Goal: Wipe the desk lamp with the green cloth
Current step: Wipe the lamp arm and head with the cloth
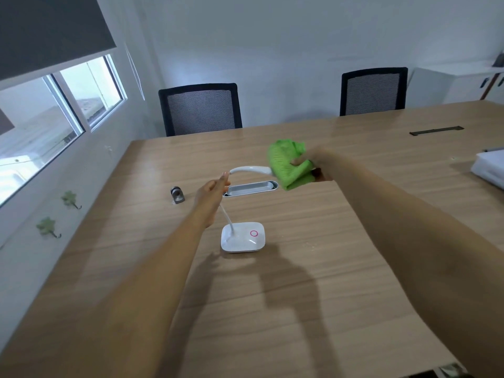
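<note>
The white desk lamp stands mid-table on its square base (242,237), which has a pink ring on top. A thin neck rises from the base to a white curved arm (246,169), with a silver oblong head (249,188) just under it. My left hand (214,190) grips the lamp at the left end of that arm and head, hiding the top of the neck. My right hand (317,166) is shut on the bunched green cloth (289,165), which covers the right end of the curved arm.
The wooden table (272,309) fills the view. A small silver metal object (177,195) sits left of the lamp. Two black mesh chairs (200,109) (373,91) stand at the far side. A white box (491,170) lies at the right edge, beyond a cable slot (436,130).
</note>
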{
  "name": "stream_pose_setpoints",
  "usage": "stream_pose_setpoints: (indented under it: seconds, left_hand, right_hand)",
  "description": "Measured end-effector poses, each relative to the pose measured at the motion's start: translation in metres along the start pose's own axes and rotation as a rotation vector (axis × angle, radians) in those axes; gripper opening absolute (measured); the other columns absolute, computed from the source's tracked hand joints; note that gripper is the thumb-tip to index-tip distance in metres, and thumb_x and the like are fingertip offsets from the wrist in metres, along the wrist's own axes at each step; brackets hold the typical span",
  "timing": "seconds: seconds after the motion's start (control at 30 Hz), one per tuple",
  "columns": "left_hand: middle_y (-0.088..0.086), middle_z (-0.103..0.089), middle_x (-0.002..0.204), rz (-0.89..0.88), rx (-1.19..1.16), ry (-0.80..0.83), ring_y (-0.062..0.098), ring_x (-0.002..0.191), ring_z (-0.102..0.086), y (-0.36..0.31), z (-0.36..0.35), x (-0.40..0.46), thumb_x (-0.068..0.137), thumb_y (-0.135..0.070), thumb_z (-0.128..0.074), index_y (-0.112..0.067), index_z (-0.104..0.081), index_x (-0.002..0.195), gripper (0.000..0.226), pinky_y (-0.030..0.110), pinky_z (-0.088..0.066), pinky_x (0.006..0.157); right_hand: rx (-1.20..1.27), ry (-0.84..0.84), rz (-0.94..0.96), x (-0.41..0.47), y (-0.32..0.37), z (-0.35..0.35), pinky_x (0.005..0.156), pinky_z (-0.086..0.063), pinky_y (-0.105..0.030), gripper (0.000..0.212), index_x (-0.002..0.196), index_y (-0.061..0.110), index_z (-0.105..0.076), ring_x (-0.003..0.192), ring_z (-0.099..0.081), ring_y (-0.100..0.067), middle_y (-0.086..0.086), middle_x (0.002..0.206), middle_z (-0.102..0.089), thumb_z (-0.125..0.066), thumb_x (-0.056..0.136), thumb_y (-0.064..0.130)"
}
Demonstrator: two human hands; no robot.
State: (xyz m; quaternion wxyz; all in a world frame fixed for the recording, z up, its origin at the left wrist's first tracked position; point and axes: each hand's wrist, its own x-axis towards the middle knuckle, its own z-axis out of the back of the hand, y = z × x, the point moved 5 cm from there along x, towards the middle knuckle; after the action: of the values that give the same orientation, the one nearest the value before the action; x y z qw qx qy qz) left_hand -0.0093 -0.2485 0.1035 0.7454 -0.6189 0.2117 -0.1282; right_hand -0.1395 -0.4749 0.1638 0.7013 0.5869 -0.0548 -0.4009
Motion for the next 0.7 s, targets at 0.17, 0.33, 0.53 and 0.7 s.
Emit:
stream_pose_setpoints:
  seconds: [0.17, 0.33, 0.53, 0.7]
  left_hand:
    - [-0.006, -0.065, 0.089, -0.005, -0.021, -0.013, 0.017, 0.099, -0.056, 0.0, 0.001, 0.0, 0.08, -0.059, -0.058, -0.027, -0.065, 0.079, 0.033, 0.042, -0.038, 0.11]
    - [-0.004, -0.066, 0.088, -0.008, -0.023, -0.016, 0.019, 0.101, -0.058, -0.001, 0.002, 0.002, 0.081, -0.057, -0.058, -0.025, -0.066, 0.078, 0.033, 0.042, -0.039, 0.111]
    - [-0.006, -0.064, 0.089, -0.007, -0.024, 0.005, 0.018, 0.099, -0.055, 0.0, 0.001, 0.0, 0.084, -0.055, -0.056, -0.024, -0.065, 0.081, 0.032, 0.041, -0.038, 0.111]
    - [-0.006, -0.063, 0.091, -0.003, -0.025, 0.007, 0.018, 0.1, -0.054, -0.001, -0.001, -0.002, 0.085, -0.055, -0.055, -0.025, -0.063, 0.081, 0.032, 0.041, -0.037, 0.111]
  right_hand:
    - [0.047, -0.204, 0.052, 0.02, -0.02, 0.052, 0.095, -0.052, -0.045, 0.041, 0.12, 0.006, -0.058, 0.105, -0.063, -0.027, -0.011, 0.12, -0.063, -0.066, 0.08, 0.014]
    - [0.215, 0.035, 0.309, -0.024, 0.017, -0.003, 0.061, -0.052, -0.027, 0.007, 0.08, 0.017, -0.063, 0.068, -0.06, -0.017, -0.004, 0.08, -0.063, -0.065, 0.083, 0.011]
    - [0.083, -0.126, 0.339, -0.028, -0.029, 0.003, 0.055, -0.049, -0.023, 0.016, 0.088, 0.009, -0.07, 0.061, -0.058, -0.013, -0.006, 0.076, -0.065, -0.076, 0.074, 0.013]
    - [0.177, -0.318, 0.315, -0.02, -0.05, 0.041, 0.08, -0.055, -0.051, 0.016, 0.067, 0.015, -0.066, 0.08, -0.063, -0.025, -0.015, 0.086, -0.067, -0.074, 0.057, 0.025]
